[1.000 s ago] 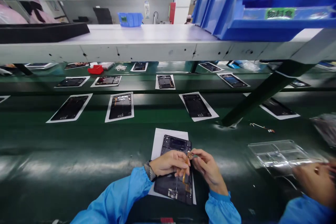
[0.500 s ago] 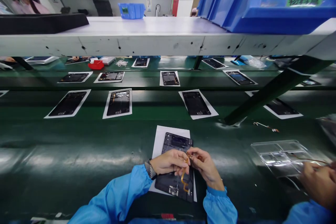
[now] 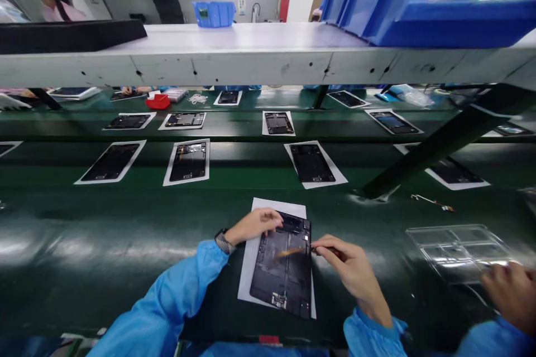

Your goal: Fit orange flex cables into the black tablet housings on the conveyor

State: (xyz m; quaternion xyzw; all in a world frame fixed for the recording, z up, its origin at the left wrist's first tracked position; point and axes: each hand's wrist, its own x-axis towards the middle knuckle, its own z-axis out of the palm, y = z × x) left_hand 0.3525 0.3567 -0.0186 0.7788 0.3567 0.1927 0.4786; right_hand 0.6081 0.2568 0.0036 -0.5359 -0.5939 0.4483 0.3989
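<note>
A black tablet housing point(image 3: 280, 268) lies slightly turned on a white sheet point(image 3: 246, 273) in front of me. My left hand point(image 3: 259, 223) is over its upper left edge, fingers loosely bent and apart, with nothing visible in them. At the housing's right edge, my right hand point(image 3: 349, 262) is closed in a pinch on a flex cable. The orange strip of this flex cable point(image 3: 288, 253) reaches left over the housing and is blurred by motion.
More tablet housings point(image 3: 312, 163) on white sheets lie along the green belts. A slanted dark post point(image 3: 431, 148) stands right, near another flex cable point(image 3: 433, 202) and a clear divided tray point(image 3: 460, 245). A co-worker's hand point(image 3: 511, 290) is beside that tray. A white shelf point(image 3: 251, 39) carries blue bins point(image 3: 397, 5).
My hands have moved apart. The left went up and left, off the flex cable; the right moved right with the cable, whose strip now points left instead of hanging down.
</note>
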